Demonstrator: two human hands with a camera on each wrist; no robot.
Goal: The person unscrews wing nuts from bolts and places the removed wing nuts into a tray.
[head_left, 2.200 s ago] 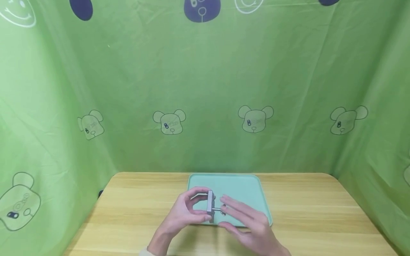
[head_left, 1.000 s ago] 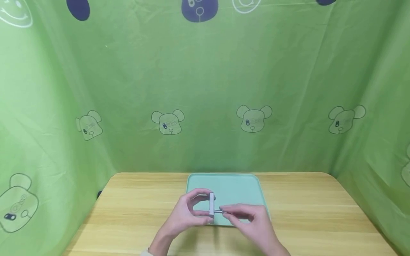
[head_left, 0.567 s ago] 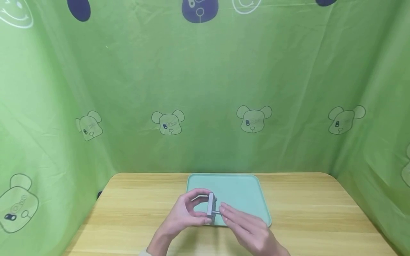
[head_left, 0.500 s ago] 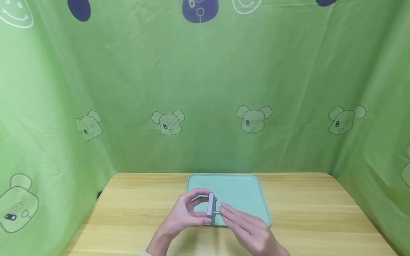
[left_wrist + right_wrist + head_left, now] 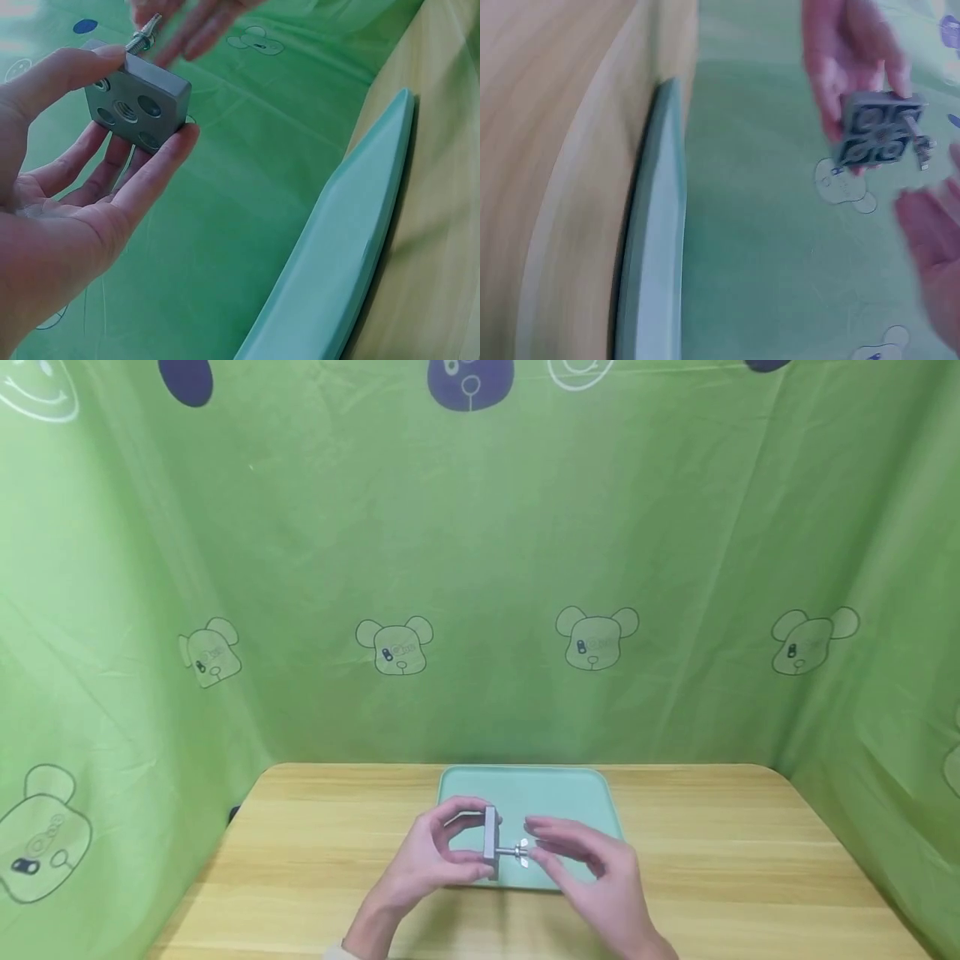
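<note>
I have the metal block [image 5: 490,835] gripped in the left hand [image 5: 422,864], its bolt [image 5: 506,852] running out rightward to a wing nut [image 5: 519,852] just beside the nearer right hand [image 5: 606,868], whose parted fingers seem to hold nothing.

Table [image 5: 337,827] of pale yellowish wood grain, rounded at both far corners. Directly on it, lying flat: mint-green tray [image 5: 570,793] with low raised rim and rounded corners, set midway across, close along far edge.
</note>
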